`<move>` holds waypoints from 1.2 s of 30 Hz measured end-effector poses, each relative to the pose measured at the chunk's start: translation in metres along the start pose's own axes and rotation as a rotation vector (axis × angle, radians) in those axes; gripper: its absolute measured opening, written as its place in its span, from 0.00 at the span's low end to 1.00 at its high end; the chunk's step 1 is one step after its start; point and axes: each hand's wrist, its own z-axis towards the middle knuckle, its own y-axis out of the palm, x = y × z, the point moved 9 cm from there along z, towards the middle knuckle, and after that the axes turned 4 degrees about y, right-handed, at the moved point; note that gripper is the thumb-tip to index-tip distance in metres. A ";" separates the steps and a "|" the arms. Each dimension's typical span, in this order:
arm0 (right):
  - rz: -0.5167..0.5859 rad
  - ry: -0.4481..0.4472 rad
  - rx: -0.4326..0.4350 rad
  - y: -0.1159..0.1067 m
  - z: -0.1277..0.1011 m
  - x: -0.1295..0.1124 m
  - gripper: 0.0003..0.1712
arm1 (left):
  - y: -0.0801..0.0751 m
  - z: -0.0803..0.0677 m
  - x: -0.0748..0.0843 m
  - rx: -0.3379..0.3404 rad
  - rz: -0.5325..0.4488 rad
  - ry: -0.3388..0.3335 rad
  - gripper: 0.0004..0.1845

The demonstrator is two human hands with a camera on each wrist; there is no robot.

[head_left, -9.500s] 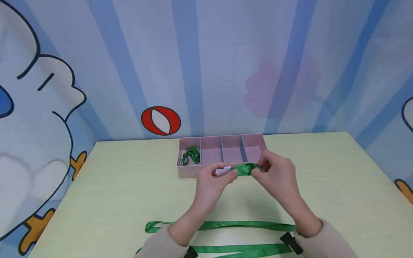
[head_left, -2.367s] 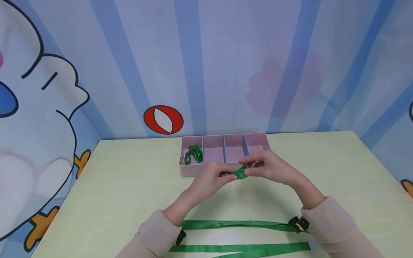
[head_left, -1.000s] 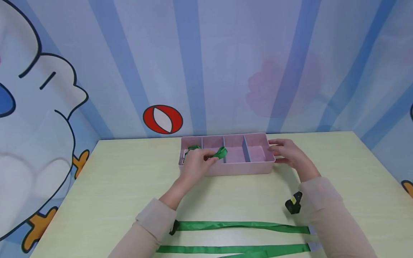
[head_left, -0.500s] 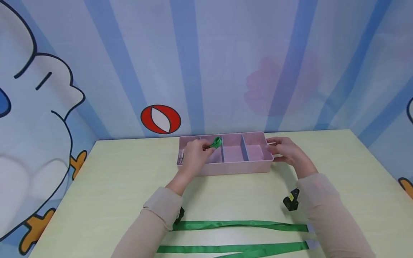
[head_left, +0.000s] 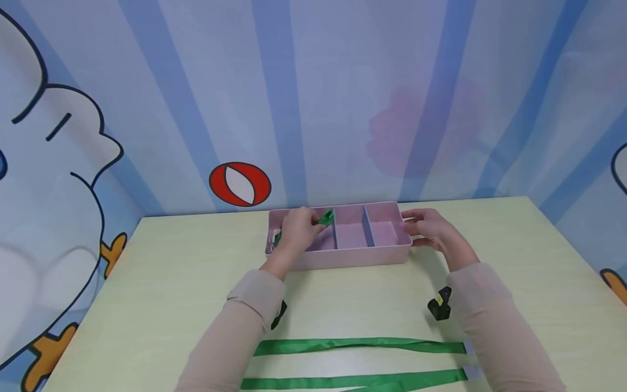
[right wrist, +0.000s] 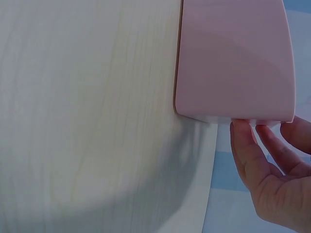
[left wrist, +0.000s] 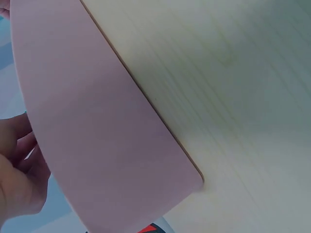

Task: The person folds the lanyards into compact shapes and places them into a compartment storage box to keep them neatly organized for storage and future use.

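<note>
Step in hand: stowing. Left hand [head_left: 297, 231] pinching folded green ribbon [head_left: 325, 219] over second compartment of pink divided box [head_left: 387, 255] on worktop [head_left: 147, 283]; right hand [head_left: 431, 228], fingers straight, steadying box end. Next, by judgement: lowering and releasing within the dividers.

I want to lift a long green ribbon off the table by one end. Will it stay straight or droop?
Probably droop: the near green ribbon lies thin and flat, and the folded ribbon in the left hand bunches small. It looks light. Its sheen hints it may slip from a loose pinch.
</note>
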 end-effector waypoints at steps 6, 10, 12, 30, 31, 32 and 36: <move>-0.017 0.021 0.007 0.001 0.001 -0.001 0.33 | 0.007 0.007 -0.005 -0.002 0.143 -0.007 0.05; -0.029 0.030 0.008 0.001 0.001 0.000 0.33 | 0.015 0.010 -0.002 -0.018 0.268 0.004 0.05; -0.030 0.033 0.005 0.002 0.001 0.000 0.33 | 0.020 0.012 -0.001 -0.043 0.349 -0.008 0.03; -0.015 0.023 -0.008 -0.003 -0.004 0.001 0.34 | 0.050 0.018 0.008 -0.190 0.625 -0.036 0.04; -0.014 0.024 -0.007 -0.003 -0.004 0.001 0.34 | 0.050 0.018 0.009 -0.188 0.618 -0.031 0.04; -0.012 0.026 -0.007 -0.003 -0.003 0.001 0.34 | 0.049 0.018 0.009 -0.186 0.604 -0.027 0.03; -0.007 0.028 -0.003 -0.003 -0.002 0.002 0.34 | 0.043 0.017 0.009 -0.161 0.515 -0.001 0.04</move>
